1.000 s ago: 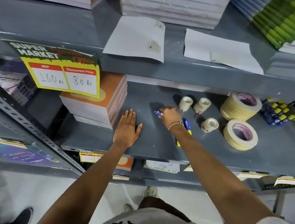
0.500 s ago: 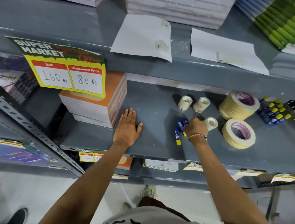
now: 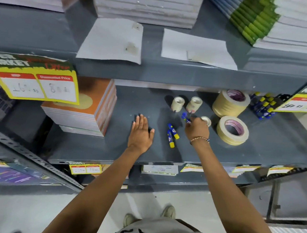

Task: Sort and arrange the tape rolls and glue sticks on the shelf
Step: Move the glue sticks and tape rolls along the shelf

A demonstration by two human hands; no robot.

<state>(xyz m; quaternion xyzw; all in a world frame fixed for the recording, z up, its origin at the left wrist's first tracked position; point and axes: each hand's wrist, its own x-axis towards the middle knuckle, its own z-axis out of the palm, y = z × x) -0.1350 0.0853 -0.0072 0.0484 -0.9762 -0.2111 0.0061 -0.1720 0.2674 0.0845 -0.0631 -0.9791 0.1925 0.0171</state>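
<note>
My right hand (image 3: pixel 196 128) is closed around a blue glue stick (image 3: pixel 185 117) that pokes out past my fingers toward the small tape rolls. Two more blue-and-yellow glue sticks (image 3: pixel 172 134) lie side by side on the grey shelf (image 3: pixel 98 149), between my hands. My left hand (image 3: pixel 141 133) rests flat on the shelf, fingers together, holding nothing. Two small cream tape rolls (image 3: pixel 178 103) (image 3: pixel 194 104) stand behind the sticks; a third (image 3: pixel 207 120) is half hidden behind my right hand. Two wide masking-tape rolls (image 3: pixel 230 103) (image 3: pixel 232 130) sit to the right.
A pack of blue-and-yellow glue sticks (image 3: pixel 264 107) stands at the far right. An orange-covered stack of notebooks (image 3: pixel 82 109) fills the left of the shelf behind a yellow price sign (image 3: pixel 36 83). Loose paper sheets (image 3: pixel 112 40) hang off the shelf above.
My right hand moved from the middle of the shelf to the right, left two glue sticks lying there, and now holds one lifted near the small tape rolls. My left hand stayed put.
</note>
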